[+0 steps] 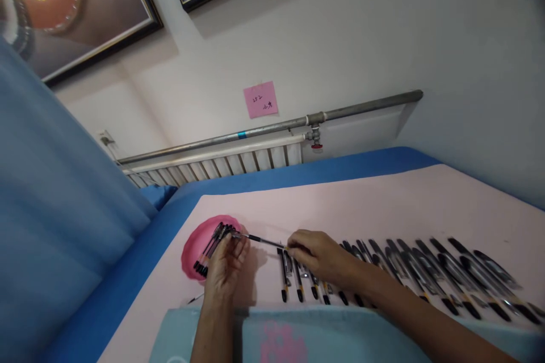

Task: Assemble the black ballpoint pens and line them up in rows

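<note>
My left hand rests by a pink plate that holds a bundle of black pens. Its fingers are curled around one end of a thin black pen. My right hand pinches the other end of that pen, so the pen spans between both hands just above the table. Under and to the right of my right hand lies a long row of black pens, side by side on the pink table surface.
A blue cloth borders the pink surface at the far and left sides. A light blue cloth covers the near edge. A radiator and a pipe run along the wall behind, with a pink note stuck above.
</note>
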